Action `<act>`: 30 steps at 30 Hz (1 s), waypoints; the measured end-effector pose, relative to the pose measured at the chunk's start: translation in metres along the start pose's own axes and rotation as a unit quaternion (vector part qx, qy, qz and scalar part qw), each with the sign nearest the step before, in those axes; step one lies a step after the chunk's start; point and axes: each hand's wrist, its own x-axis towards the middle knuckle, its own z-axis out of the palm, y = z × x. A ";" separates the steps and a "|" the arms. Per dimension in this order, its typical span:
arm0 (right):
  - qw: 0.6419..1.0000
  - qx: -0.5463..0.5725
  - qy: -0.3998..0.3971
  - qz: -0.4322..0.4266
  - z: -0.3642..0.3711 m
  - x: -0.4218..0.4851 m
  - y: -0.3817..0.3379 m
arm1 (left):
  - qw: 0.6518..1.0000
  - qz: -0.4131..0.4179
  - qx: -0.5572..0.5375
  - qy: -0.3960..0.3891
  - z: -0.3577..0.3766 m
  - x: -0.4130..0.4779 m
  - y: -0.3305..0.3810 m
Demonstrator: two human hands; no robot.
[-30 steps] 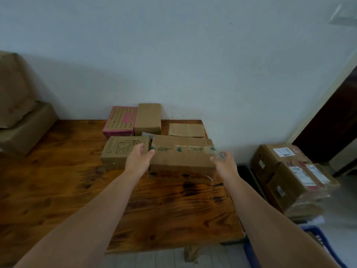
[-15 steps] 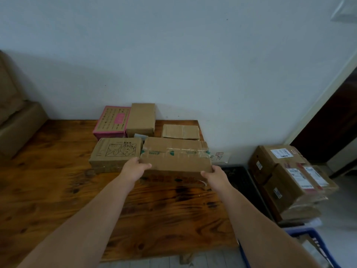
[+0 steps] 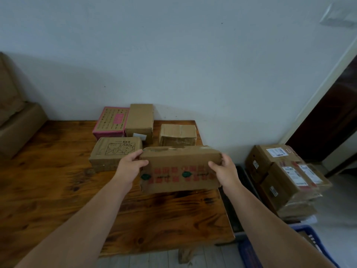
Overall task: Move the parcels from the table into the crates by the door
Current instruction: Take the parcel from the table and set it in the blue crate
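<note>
Lifted now, one parcel; four parcels remain on table.

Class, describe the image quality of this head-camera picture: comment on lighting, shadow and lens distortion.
Head view: dim, flat, bluish light; a soft shadow on the wall above the table; wide-angle bending curves the door frame; red print on the held parcel is too blurred to read; no glare.

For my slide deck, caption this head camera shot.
Both hands, left and right, lift a long cardboard parcel off the wooden table.
</note>
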 end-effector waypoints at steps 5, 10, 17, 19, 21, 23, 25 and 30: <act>0.998 0.065 0.002 -0.017 -0.007 -0.001 -0.019 | 0.997 0.004 -0.073 0.002 -0.008 -0.005 0.006; 0.998 0.054 -0.024 -0.024 -0.010 -0.001 -0.034 | 0.998 0.014 -0.069 0.001 -0.009 -0.013 0.013; 0.996 -0.042 -0.065 -0.048 -0.004 -0.002 -0.046 | 0.992 -0.009 -0.073 -0.100 -0.014 -0.018 0.020; 0.994 -0.056 -0.087 -0.028 -0.005 -0.001 -0.049 | 0.993 0.002 -0.054 -0.109 -0.014 -0.018 0.022; 0.995 -0.053 -0.086 -0.012 -0.007 0.000 -0.051 | 0.995 0.008 -0.044 -0.091 -0.015 -0.016 0.025; 0.998 -0.028 -0.052 0.011 -0.008 -0.001 -0.055 | 0.996 0.006 -0.047 -0.077 -0.017 -0.015 0.029; 0.999 0.005 -0.029 0.045 -0.011 0.000 -0.060 | 0.996 0.017 -0.036 -0.075 -0.018 -0.014 0.032; 0.995 0.019 -0.099 0.020 -0.021 -0.003 -0.069 | 0.994 0.027 -0.047 -0.096 -0.027 -0.016 0.034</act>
